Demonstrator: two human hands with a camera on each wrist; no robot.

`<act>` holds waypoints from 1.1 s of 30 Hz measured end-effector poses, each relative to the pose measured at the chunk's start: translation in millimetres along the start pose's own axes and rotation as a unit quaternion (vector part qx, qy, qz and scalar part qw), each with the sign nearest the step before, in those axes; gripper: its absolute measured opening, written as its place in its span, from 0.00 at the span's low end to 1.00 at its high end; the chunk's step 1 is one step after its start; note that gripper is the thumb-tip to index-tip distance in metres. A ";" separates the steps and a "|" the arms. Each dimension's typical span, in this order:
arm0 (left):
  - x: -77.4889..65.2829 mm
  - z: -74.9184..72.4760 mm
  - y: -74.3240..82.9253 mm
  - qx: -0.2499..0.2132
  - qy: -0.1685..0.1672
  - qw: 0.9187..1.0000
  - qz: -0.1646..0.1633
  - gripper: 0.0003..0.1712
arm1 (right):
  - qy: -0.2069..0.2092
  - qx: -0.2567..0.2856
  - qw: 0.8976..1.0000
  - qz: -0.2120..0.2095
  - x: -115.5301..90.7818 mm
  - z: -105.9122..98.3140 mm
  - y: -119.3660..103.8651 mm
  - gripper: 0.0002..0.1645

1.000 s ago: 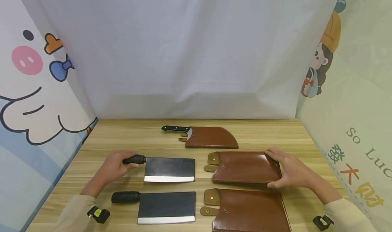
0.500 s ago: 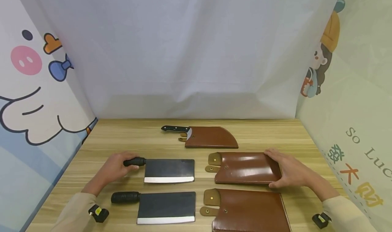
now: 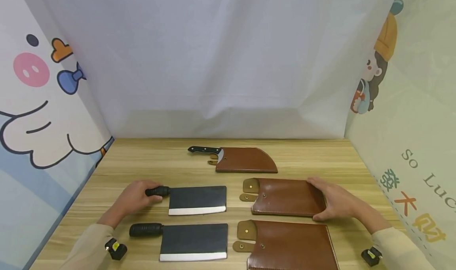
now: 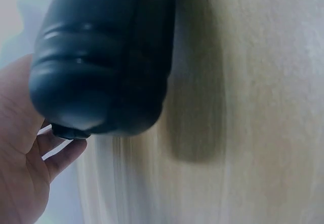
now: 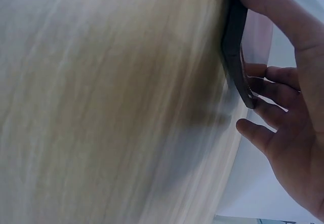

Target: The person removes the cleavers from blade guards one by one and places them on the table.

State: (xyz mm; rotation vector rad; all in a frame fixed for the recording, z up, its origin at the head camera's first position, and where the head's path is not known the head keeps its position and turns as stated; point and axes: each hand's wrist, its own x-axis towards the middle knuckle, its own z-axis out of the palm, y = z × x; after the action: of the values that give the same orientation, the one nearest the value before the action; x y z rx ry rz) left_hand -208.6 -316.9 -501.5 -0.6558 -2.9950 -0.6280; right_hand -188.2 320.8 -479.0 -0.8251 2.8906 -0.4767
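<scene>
My left hand [image 3: 136, 198] grips the black handle [image 3: 159, 191] of the upper cleaver [image 3: 197, 199], whose dark blade with a bright edge points right. Across from it, my right hand [image 3: 336, 198] holds the right end of a brown leather sheath [image 3: 289, 196], thumb at the lower corner and fingers at the upper one. Two tan straps with snaps stand at the sheath's left end, facing the blade with a gap between. In the right wrist view the sheath's dark edge [image 5: 234, 46] lies between thumb and fingers. A large black handle [image 4: 104, 62] partly hides my left fingers in the left wrist view.
Nearer to me lies a second cleaver [image 3: 194, 241], with a second brown sheath [image 3: 293, 246] to its right. At the back, a knife with a riveted black handle [image 3: 204, 149] sits in a curved brown sheath [image 3: 246, 160]. Fabric walls surround the wooden table [image 3: 142, 159].
The held cleaver and the held sheath have both shifted slightly toward me, the sheath also a little to the right. Everything else stays in place.
</scene>
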 end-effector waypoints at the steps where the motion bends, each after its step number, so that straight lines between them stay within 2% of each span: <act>1: 0.0 0.1 -0.4 0.000 -0.002 1.000 0.000 0.24 | -0.001 0.001 1.000 0.000 0.0 0.2 -0.2 0.68; 7: 0.8 1.1 -2.2 -0.001 -0.012 1.000 -0.002 0.24 | -0.018 0.002 1.000 0.005 -0.2 -3.1 -0.5 0.68; 10: 2.8 -0.8 -1.8 -0.009 -0.029 0.999 -0.009 0.26 | -0.029 0.002 1.000 0.003 1.4 -9.4 0.0 0.67; 14: 10.8 -9.4 1.7 -0.017 -0.054 0.998 -0.022 0.31 | -0.022 -0.002 1.000 -0.001 10.0 -21.7 -0.7 0.64; 17: 23.3 -18.2 7.3 -0.009 -0.046 0.999 -0.007 0.31 | -0.008 -0.012 1.000 -0.009 21.0 -31.8 -4.0 0.60; 20: 40.5 -24.8 13.7 0.004 -0.026 0.999 0.018 0.28 | 0.000 -0.022 1.000 -0.018 36.1 -40.2 -7.9 0.57; 23: 59.2 -27.2 19.6 0.008 -0.010 1.000 0.027 0.27 | 0.001 -0.020 1.000 -0.016 52.7 -43.9 -11.3 0.57; 28: 87.3 -25.3 30.0 -0.006 0.000 1.000 0.008 0.30 | 0.005 -0.013 1.000 -0.010 78.8 -40.6 -18.6 0.55; 33: 113.0 -14.8 35.1 -0.057 0.024 0.998 -0.008 0.34 | 0.021 -0.002 1.000 0.002 104.3 -29.5 -25.9 0.54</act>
State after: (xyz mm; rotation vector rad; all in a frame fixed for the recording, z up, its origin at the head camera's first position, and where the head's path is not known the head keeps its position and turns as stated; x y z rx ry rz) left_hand -298.5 -248.3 -463.7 -0.6122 -2.9413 -0.8083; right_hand -269.0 252.8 -443.5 -0.8181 2.9325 -0.4943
